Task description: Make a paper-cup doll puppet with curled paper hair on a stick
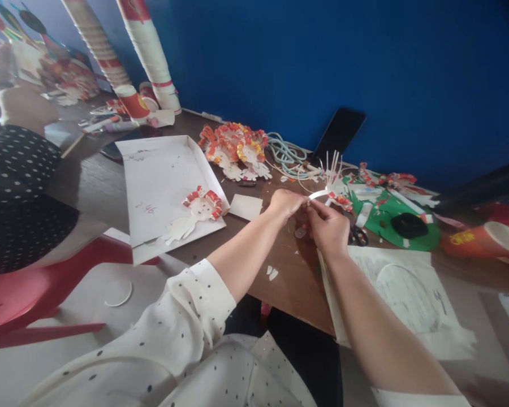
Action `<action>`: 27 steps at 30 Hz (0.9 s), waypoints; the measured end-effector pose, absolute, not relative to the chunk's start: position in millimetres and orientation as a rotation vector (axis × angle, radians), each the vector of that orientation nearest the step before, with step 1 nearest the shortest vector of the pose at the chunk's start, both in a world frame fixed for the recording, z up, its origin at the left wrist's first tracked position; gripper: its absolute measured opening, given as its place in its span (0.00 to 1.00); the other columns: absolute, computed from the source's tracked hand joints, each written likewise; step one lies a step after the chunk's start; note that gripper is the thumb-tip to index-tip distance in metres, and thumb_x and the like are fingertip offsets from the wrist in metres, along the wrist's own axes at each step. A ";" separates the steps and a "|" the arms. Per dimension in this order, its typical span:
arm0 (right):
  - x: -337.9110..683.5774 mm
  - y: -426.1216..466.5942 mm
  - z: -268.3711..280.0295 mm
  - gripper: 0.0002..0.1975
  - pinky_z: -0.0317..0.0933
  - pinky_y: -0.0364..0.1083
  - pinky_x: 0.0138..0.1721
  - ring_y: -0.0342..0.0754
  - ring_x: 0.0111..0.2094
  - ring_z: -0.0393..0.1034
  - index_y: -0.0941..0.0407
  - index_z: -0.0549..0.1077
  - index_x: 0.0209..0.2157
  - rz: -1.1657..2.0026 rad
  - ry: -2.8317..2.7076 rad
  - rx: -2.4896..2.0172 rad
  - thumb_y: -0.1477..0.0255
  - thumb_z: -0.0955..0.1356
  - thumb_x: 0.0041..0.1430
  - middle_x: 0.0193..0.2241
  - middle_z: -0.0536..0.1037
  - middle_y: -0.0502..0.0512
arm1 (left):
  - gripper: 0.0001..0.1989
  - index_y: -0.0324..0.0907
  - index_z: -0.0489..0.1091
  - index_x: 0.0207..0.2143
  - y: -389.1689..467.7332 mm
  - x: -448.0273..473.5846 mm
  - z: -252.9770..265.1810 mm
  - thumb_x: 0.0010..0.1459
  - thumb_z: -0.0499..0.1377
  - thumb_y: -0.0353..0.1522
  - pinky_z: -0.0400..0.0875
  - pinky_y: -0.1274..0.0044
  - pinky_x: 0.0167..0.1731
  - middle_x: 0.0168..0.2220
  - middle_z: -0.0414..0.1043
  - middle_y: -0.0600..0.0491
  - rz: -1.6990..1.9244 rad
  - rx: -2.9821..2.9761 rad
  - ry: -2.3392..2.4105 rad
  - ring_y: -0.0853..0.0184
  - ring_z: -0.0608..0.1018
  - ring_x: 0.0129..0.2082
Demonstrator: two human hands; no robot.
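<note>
My left hand (287, 204) and my right hand (330, 228) meet over the brown table (294, 285), fingertips close together. Between them a narrow white paper strip (319, 194) curves up and to the right. The fingers of my right hand are pinched at its lower end; those of my left are closed there too, partly hidden behind the hand. Just beyond stand thin white strips (332, 169), and a red-and-white paper piece (341, 202) shows by my right hand. Dark-handled scissors (358, 235) lie right of that hand.
Left of my hands lies a white sheet (152, 186) bearing a paper figure with a red-banded ring (202, 206). Behind are a pile of similar figures (233, 148), a pale blue cord (286, 150) and a leaning phone (338, 133). A green sheet (385, 217) holds scraps. Another person's dotted sleeve (19, 164) is at left.
</note>
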State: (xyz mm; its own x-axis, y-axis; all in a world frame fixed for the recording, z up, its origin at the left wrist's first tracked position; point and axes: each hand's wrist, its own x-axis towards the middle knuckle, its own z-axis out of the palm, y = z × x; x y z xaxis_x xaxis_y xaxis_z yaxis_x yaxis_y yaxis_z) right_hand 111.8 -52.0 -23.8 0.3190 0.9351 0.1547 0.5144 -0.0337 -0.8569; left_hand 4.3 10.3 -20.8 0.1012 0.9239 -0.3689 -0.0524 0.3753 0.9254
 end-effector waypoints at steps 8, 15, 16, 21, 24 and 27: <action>112.3 -47.9 -24.4 0.27 0.51 0.40 0.15 0.39 0.12 0.57 0.58 0.78 0.50 0.921 -1.074 -1.543 0.62 0.72 0.48 0.14 0.71 0.45 | 0.10 0.38 0.69 0.19 9.7 2.7 -15.5 0.49 0.65 0.29 0.58 0.78 0.20 0.16 0.65 0.55 0.855 0.785 1.220 0.73 0.66 0.16; 112.9 -43.4 -32.8 0.28 0.47 0.39 0.15 0.38 0.14 0.56 0.58 0.78 0.49 1.059 -0.955 -1.373 0.65 0.74 0.44 0.15 0.71 0.45 | 0.07 0.36 0.74 0.25 5.3 1.3 -11.6 0.52 0.64 0.31 0.60 0.77 0.22 0.18 0.68 0.53 0.860 0.811 1.208 0.71 0.69 0.18; 112.7 -43.3 -33.2 0.28 0.47 0.39 0.15 0.38 0.14 0.57 0.58 0.78 0.49 1.063 -0.939 -1.361 0.66 0.74 0.44 0.16 0.71 0.45 | 0.07 0.36 0.74 0.26 5.1 1.4 -11.6 0.52 0.64 0.31 0.60 0.77 0.22 0.19 0.68 0.53 0.860 0.813 1.214 0.71 0.69 0.18; 111.5 -43.8 -32.5 0.27 0.47 0.39 0.15 0.38 0.15 0.59 0.58 0.78 0.48 1.087 -0.877 -1.346 0.68 0.74 0.42 0.18 0.73 0.46 | 0.06 0.36 0.74 0.26 5.1 2.9 -14.5 0.52 0.64 0.30 0.59 0.78 0.22 0.20 0.68 0.53 0.901 0.827 1.214 0.73 0.68 0.18; 108.6 -44.6 -27.3 0.26 0.47 0.38 0.15 0.38 0.17 0.59 0.58 0.79 0.46 1.124 -0.802 -1.326 0.70 0.74 0.40 0.20 0.74 0.47 | 0.06 0.36 0.74 0.27 6.5 3.8 -17.6 0.52 0.64 0.31 0.60 0.78 0.23 0.21 0.70 0.53 0.901 0.848 1.216 0.72 0.69 0.19; 105.3 -45.1 -20.9 0.24 0.46 0.37 0.15 0.37 0.18 0.60 0.59 0.80 0.43 1.189 -0.696 -1.298 0.72 0.74 0.38 0.21 0.75 0.48 | 0.07 0.35 0.75 0.28 8.1 4.5 -19.6 0.52 0.65 0.32 0.61 0.78 0.23 0.22 0.70 0.52 0.897 0.838 1.236 0.72 0.69 0.20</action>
